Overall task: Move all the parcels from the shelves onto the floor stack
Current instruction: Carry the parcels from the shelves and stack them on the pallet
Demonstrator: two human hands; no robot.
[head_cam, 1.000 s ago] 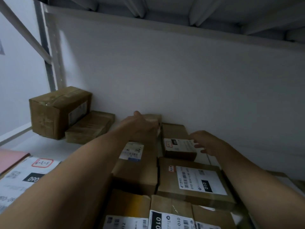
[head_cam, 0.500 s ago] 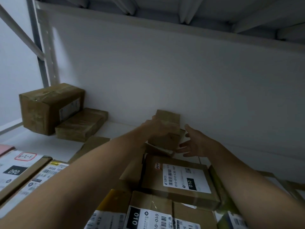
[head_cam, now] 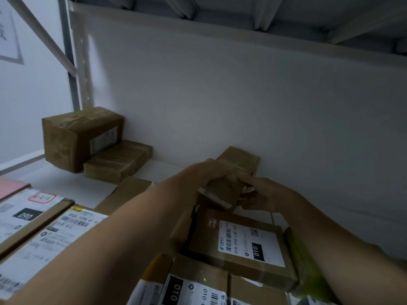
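A small brown taped parcel (head_cam: 239,166) is lifted and tilted at the back of the white shelf (head_cam: 50,179). My left hand (head_cam: 211,172) grips it from the left side and top. My right hand (head_cam: 262,195) holds its lower right end with curled fingers. Under the hands lies a flat brown parcel (head_cam: 242,245) with a white "010" label. Several more labelled parcels (head_cam: 193,287) lie in front of it at the bottom of the view.
Back left on the shelf stand a large brown box (head_cam: 81,137) and a flat wrapped parcel (head_cam: 116,164) beside it. Labelled parcels (head_cam: 28,214) fill the left front. The shelf's white back wall (head_cam: 242,95) and the upper shelf (head_cam: 242,9) close in.
The small parcel has been lifted off the pile and tilted. My right hand came in from the right and took hold of its lower end. The view shifted slightly.
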